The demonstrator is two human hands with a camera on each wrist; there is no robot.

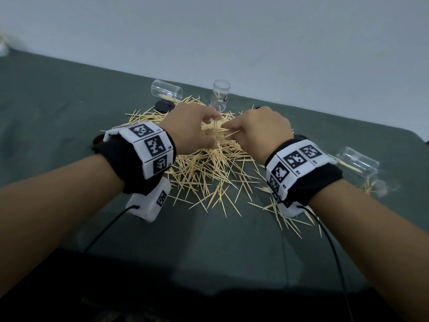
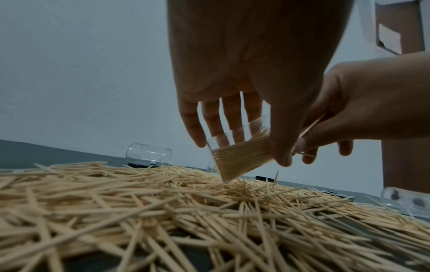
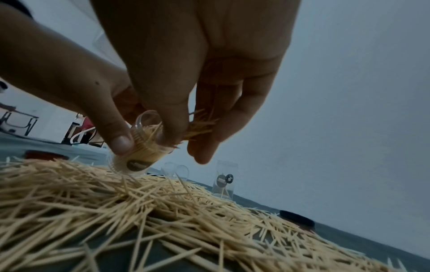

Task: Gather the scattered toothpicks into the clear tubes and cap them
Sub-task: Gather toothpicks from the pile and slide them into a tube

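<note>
A heap of loose toothpicks (image 1: pixel 209 173) covers the middle of the green cloth. Just above it my left hand (image 1: pixel 192 129) grips a clear tube (image 2: pixel 242 158), tilted and packed with toothpicks; the thumb (image 3: pixel 121 141) presses on its side wall. My right hand (image 1: pixel 260 130) pinches a small bundle of toothpicks (image 3: pixel 200 125) at the tube's open mouth. An upright clear tube (image 1: pixel 220 96) stands behind the heap. Another tube (image 1: pixel 167 91) lies on its side at the back left, and a third (image 1: pixel 357 161) lies at the right.
A black cap (image 1: pixel 164 106) lies beside the back-left tube, another (image 1: pixel 299 137) behind my right wrist, and a dark one (image 1: pixel 98 140) left of my left wrist. The grey wall (image 1: pixel 232 43) rises close behind the table. Green cloth (image 1: pixel 209 240) lies bare toward me.
</note>
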